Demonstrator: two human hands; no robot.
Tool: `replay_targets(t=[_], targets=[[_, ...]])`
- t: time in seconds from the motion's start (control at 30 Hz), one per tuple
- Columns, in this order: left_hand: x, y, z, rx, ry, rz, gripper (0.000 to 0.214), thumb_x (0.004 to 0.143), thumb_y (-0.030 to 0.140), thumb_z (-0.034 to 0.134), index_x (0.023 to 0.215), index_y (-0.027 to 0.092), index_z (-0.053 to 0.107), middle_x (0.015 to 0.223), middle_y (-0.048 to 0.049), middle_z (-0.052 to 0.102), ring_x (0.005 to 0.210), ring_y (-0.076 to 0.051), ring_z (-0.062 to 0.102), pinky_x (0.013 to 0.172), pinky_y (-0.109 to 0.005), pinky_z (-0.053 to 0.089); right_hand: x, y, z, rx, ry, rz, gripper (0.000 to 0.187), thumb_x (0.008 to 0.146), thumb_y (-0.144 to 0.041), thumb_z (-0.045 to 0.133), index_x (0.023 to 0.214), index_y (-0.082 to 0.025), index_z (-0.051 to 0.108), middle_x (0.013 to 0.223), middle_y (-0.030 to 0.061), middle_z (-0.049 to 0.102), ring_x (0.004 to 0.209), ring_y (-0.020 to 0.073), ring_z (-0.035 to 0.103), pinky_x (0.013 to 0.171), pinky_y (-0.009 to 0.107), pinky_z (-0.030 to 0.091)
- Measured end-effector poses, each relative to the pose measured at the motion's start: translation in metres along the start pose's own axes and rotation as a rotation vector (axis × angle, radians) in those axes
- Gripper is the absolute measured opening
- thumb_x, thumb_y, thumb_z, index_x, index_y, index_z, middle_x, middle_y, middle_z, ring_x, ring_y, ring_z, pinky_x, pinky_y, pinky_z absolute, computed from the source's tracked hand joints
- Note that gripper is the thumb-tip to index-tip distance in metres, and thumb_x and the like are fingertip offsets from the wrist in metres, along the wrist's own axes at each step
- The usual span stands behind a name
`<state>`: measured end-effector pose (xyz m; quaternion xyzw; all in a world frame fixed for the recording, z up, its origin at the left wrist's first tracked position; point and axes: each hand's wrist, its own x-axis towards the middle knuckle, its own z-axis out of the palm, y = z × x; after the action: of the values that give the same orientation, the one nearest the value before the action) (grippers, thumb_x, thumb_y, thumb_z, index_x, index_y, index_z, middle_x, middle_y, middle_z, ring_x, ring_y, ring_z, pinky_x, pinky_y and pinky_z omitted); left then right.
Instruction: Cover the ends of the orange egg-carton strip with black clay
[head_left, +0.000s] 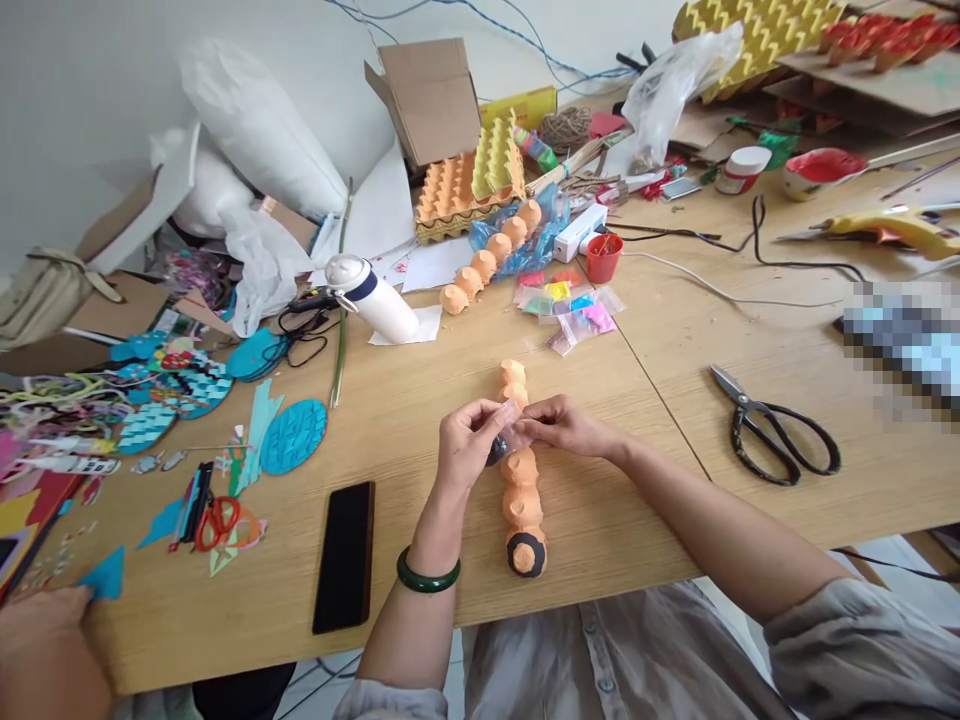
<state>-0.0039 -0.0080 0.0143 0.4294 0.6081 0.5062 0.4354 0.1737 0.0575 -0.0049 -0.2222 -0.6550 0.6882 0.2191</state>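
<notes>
My left hand (466, 445) and my right hand (571, 426) meet above the table, each pinching a small clear plastic bag (513, 432). Something black shows at the bag's left end, beside my left fingers. Under my hands lies a strip of orange egg-carton cups (521, 505), pointing away from me. Its nearest cup carries a flat black ring (516, 556) around an orange middle. My hands hide part of the strip. Beyond it are several small clear bags of coloured material (577, 312), and another orange egg-carton strip (484, 266) lies farther back.
Black-handled scissors (780, 430) lie at right, a phone (343, 558) at left. A white bottle (373, 300), a red cup (603, 258) and egg trays (457, 190) stand behind. Another person's hand (45, 625) rests at the far left near blue scraps and red-handled scissors (217, 524).
</notes>
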Motion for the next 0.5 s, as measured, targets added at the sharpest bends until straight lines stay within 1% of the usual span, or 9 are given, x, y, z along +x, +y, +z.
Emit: replay_targets(t=[0.07,0.13,0.2,0.27,0.33,0.37,0.43,0.47,0.5], targets=[[0.007,0.004,0.003,-0.024,0.0,-0.003,0.033,0.07,0.048,0.088,0.07,0.017,0.074,0.062,0.0006,0.07,0.056,-0.01,0.059,0.058,-0.022,0.047,0.001,0.0,0.001,0.058,0.036,-0.007,0.062,0.087,-0.074,0.067,0.067,-0.017,0.055,0.056,-0.0071,0.038,0.051,0.0058,0.03,0.048,0.024,0.02],[0.024,0.009,0.002,-0.037,0.036,0.023,0.035,0.072,0.049,0.087,0.069,0.017,0.072,0.06,0.0014,0.067,0.055,-0.01,0.057,0.057,-0.022,0.045,0.002,0.001,0.002,0.157,0.085,0.025,0.06,0.086,-0.073,0.069,0.069,-0.017,0.056,0.053,-0.0086,0.037,0.048,0.0051,0.027,0.046,0.023,0.017],[0.053,0.013,-0.001,-0.065,0.137,0.068,0.036,0.067,0.046,0.089,0.068,0.017,0.07,0.061,0.0022,0.066,0.056,-0.009,0.056,0.059,-0.022,0.045,0.004,0.004,0.001,0.29,0.207,0.067,0.052,0.084,-0.065,0.074,0.074,-0.016,0.061,0.053,-0.0094,0.037,0.045,0.0043,0.026,0.042,0.022,0.015],[0.089,0.015,-0.003,-0.085,0.249,0.07,0.035,0.068,0.046,0.088,0.068,0.016,0.069,0.061,0.0019,0.065,0.057,-0.01,0.057,0.06,-0.023,0.046,0.007,0.007,-0.002,0.403,0.361,0.075,0.038,0.083,-0.051,0.077,0.079,-0.015,0.065,0.056,-0.0089,0.042,0.044,0.0038,0.028,0.04,0.02,0.017],[0.127,0.014,-0.002,-0.13,0.332,0.01,0.031,0.072,0.042,0.084,0.067,0.016,0.067,0.064,0.0001,0.067,0.057,-0.012,0.06,0.064,-0.026,0.05,0.01,0.011,-0.008,0.487,0.474,0.037,0.023,0.079,-0.036,0.076,0.081,-0.016,0.066,0.06,-0.0074,0.048,0.046,0.0049,0.036,0.039,0.018,0.025],[0.144,0.013,0.0,-0.146,0.372,-0.022,0.029,0.072,0.039,0.083,0.065,0.016,0.066,0.064,-0.0003,0.067,0.057,-0.012,0.06,0.064,-0.028,0.051,0.012,0.013,-0.011,0.512,0.499,0.011,0.018,0.076,-0.031,0.075,0.083,-0.018,0.066,0.063,-0.0063,0.053,0.049,0.0063,0.043,0.041,0.018,0.033],[0.173,0.01,0.007,-0.152,0.396,-0.023,0.025,0.072,0.035,0.081,0.066,0.016,0.066,0.065,-0.0007,0.066,0.059,-0.014,0.062,0.066,-0.031,0.053,0.014,0.017,-0.018,0.541,0.522,-0.032,0.017,0.073,-0.026,0.074,0.087,-0.019,0.066,0.07,-0.003,0.063,0.061,0.0102,0.059,0.051,0.02,0.051],[0.185,0.009,0.011,-0.153,0.403,-0.012,0.024,0.073,0.035,0.08,0.067,0.017,0.065,0.066,-0.0009,0.066,0.061,-0.015,0.063,0.068,-0.032,0.054,0.015,0.019,-0.021,0.553,0.531,-0.049,0.019,0.073,-0.025,0.075,0.089,-0.019,0.067,0.078,-0.0006,0.069,0.069,0.0122,0.066,0.06,0.023,0.058],[0.195,0.008,0.015,-0.151,0.402,0.007,0.022,0.075,0.033,0.078,0.068,0.016,0.065,0.067,-0.0016,0.066,0.064,-0.017,0.065,0.07,-0.034,0.055,0.016,0.02,-0.023,0.566,0.537,-0.063,0.022,0.074,-0.026,0.077,0.092,-0.019,0.068,0.087,0.0018,0.074,0.077,0.0137,0.071,0.067,0.026,0.063]])
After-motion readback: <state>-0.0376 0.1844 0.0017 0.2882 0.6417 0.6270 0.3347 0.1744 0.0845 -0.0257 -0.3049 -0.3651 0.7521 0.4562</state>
